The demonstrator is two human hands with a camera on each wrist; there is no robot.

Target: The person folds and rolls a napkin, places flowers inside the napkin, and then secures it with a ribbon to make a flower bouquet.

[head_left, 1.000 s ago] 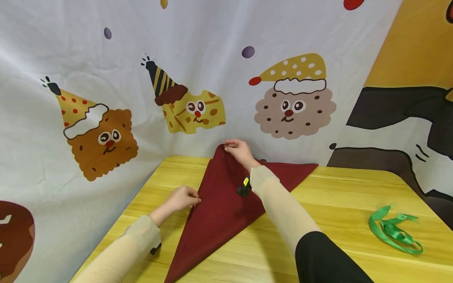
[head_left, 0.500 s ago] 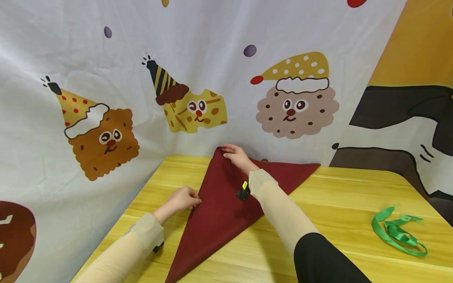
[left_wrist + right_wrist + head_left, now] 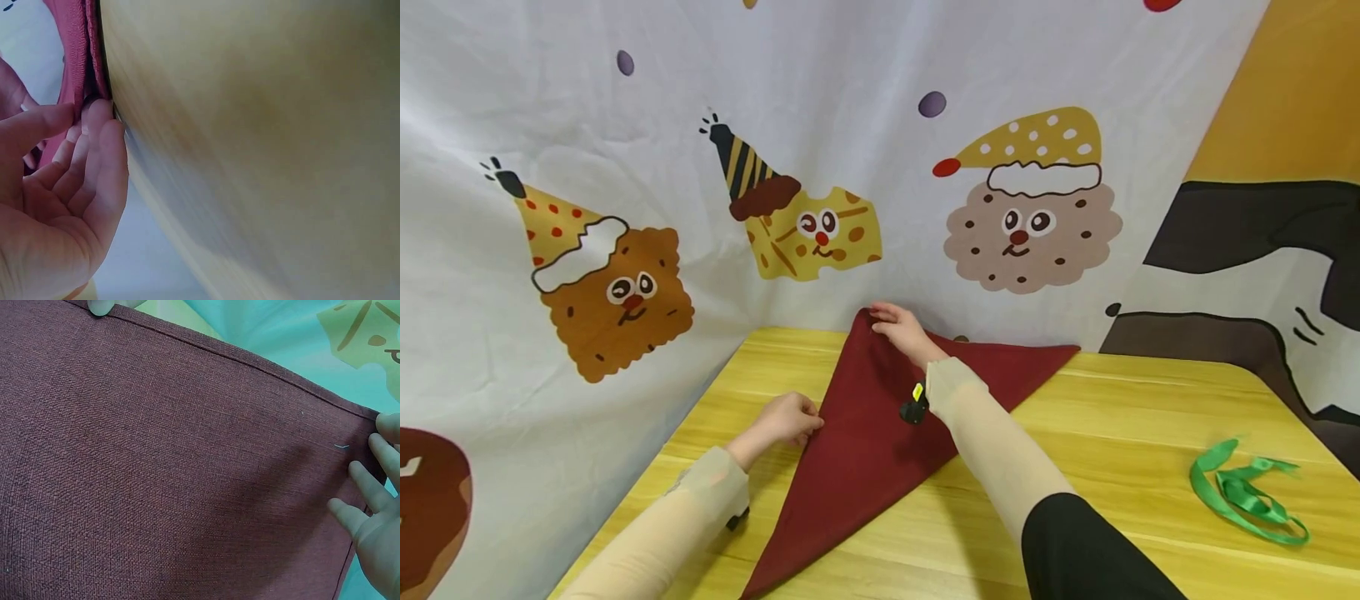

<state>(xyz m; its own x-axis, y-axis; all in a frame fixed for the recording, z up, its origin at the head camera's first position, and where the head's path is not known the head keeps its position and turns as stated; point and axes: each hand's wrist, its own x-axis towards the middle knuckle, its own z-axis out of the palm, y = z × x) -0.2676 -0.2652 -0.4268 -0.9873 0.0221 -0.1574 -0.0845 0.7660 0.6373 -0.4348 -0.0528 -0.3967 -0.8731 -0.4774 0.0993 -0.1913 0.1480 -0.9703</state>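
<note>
A dark red cloth (image 3: 865, 450), folded into a triangle, spreads over the table with its far corner raised near the backdrop. My left hand (image 3: 788, 418) pinches its left edge; in the left wrist view, thumb and fingers of the left hand (image 3: 75, 181) meet at two layers of the hemmed cloth (image 3: 75, 50). My right hand (image 3: 904, 333) holds the far corner. The right wrist view shows the right hand (image 3: 375, 531) with thumb and forefinger at the corner and the other fingers spread along the woven cloth (image 3: 175, 456).
A loose green ribbon (image 3: 1247, 492) lies at the right of the wooden table (image 3: 1112, 433). Directly behind the table hangs a white backdrop (image 3: 820, 83) printed with cartoon biscuits and cheese.
My right hand has lowered the far corner slightly and its fingers have straightened a little. The left hand keeps its pinch on the left edge of the cloth.
</note>
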